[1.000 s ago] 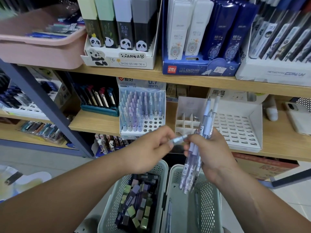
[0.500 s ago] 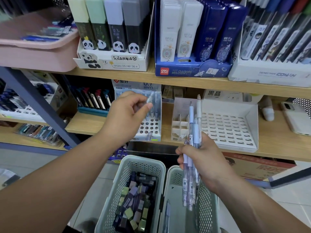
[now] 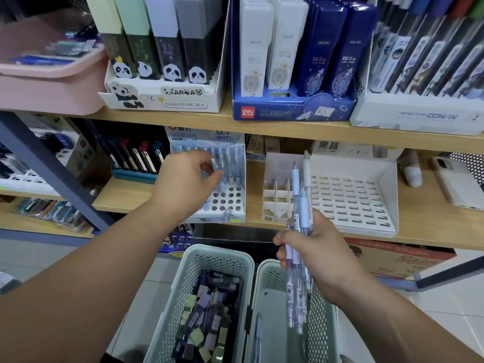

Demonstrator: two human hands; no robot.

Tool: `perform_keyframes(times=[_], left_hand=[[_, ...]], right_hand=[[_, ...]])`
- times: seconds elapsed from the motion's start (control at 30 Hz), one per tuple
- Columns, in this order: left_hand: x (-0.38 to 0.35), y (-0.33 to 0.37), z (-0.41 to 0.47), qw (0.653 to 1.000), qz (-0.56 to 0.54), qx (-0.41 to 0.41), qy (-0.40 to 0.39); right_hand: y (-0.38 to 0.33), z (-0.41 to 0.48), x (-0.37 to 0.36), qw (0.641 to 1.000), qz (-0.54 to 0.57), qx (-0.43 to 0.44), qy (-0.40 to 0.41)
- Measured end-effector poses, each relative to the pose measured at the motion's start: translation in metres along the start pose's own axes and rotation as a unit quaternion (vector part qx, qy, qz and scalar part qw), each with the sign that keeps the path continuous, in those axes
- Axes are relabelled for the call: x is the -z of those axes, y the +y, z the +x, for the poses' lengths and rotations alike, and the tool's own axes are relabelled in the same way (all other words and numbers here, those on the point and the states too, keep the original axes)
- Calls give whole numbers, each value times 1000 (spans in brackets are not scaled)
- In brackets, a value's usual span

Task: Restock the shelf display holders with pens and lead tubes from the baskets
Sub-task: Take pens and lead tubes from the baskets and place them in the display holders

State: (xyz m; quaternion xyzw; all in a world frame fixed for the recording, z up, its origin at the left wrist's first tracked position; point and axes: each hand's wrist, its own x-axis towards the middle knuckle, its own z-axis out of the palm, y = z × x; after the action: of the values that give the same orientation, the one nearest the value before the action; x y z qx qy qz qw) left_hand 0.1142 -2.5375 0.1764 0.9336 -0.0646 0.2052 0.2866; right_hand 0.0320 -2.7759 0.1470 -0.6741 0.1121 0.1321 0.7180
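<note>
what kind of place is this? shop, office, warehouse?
Most likely a stationery shop aisle. The wooden shelf holds branded retail display boxes, such as the panda lead-tube box and the blue Deli box, and the left hand holds a pen at a part-filled pen holder.

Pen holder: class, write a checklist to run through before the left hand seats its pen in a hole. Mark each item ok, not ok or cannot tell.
1. Left hand pinches one pen: ok.
2. Holder has free holes in its front rows: ok.
3. Pen tip lined up over a free hole: cannot tell, the hand hides it.
4. Right hand grips the spare pens firmly: ok.
5. Spare pens held clear of the holder: ok.
6. Basket has stock left: ok, one loose pen shows.
</note>
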Motion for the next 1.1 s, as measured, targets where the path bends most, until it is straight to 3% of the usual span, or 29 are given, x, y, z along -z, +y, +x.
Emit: perform_keyframes(times=[0.47, 0.8, 1.1], left_hand=[[6, 0, 6, 993, 56, -5, -106], [-8, 8, -5, 994, 102, -15, -25], [-13, 13, -4, 992, 127, 26, 2]], right_hand=[[3, 3, -3, 1000, -1, 3, 0], [1, 0, -6, 1000, 7, 2, -5], [1, 0, -6, 1000, 17, 1, -4]])
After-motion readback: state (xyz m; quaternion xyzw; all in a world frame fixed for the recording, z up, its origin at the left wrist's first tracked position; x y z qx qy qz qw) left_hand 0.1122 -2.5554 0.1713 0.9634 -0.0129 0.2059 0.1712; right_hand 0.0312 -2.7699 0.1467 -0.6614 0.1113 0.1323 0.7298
